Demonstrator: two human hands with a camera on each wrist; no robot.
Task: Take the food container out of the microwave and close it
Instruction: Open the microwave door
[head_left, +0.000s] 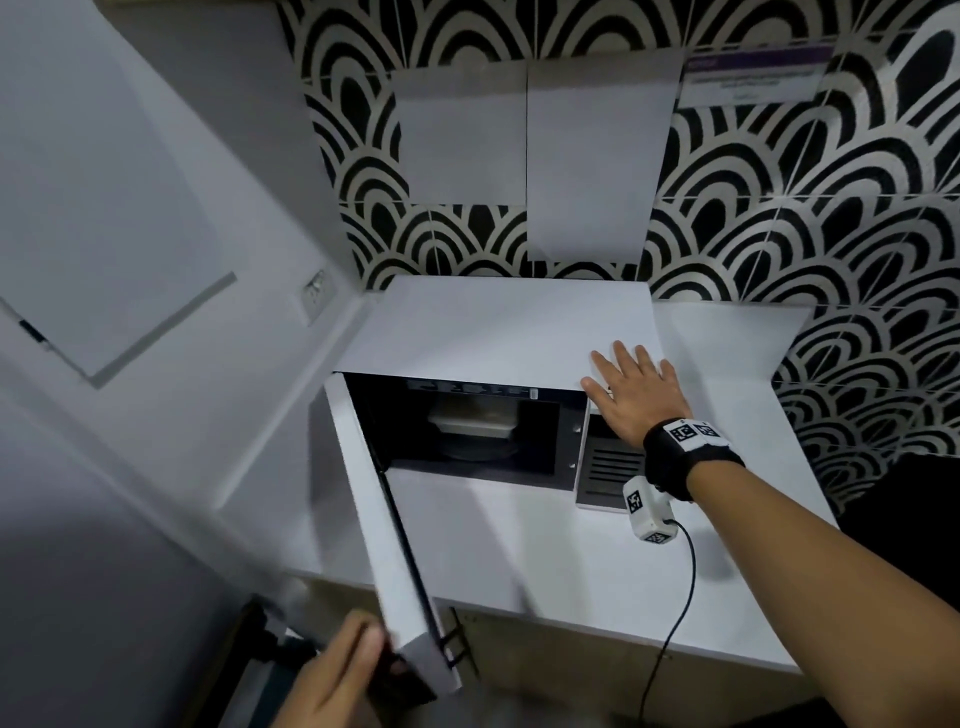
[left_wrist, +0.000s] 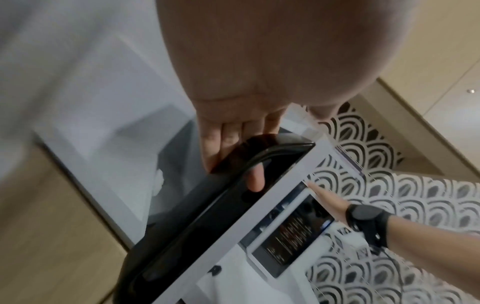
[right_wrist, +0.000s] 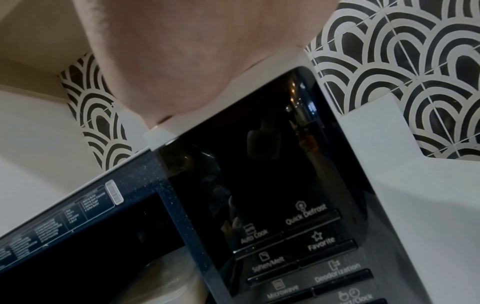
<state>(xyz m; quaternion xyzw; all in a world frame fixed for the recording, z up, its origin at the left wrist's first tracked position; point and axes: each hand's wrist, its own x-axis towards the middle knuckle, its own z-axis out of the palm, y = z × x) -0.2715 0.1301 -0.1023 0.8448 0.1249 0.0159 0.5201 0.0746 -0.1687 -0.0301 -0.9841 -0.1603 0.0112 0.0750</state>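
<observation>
A white microwave (head_left: 498, 322) stands on the counter with its door (head_left: 387, 551) swung wide open toward me. Inside, on the turntable, sits a pale lidded food container (head_left: 475, 423), also seen low in the right wrist view as the container (right_wrist: 166, 283). My left hand (head_left: 353, 660) grips the door's black handle (left_wrist: 207, 205), its fingers (left_wrist: 255, 181) curled behind the bar. My right hand (head_left: 628, 387) lies flat with straight fingers on the microwave's top front right corner, above the control panel (right_wrist: 298, 226).
The white counter (head_left: 545, 561) stretches in front of the microwave. A white wall (head_left: 130, 208) closes the left side, and black-and-white patterned tiles (head_left: 779, 182) cover the back. A black cable (head_left: 680, 597) hangs from my right wrist over the counter edge.
</observation>
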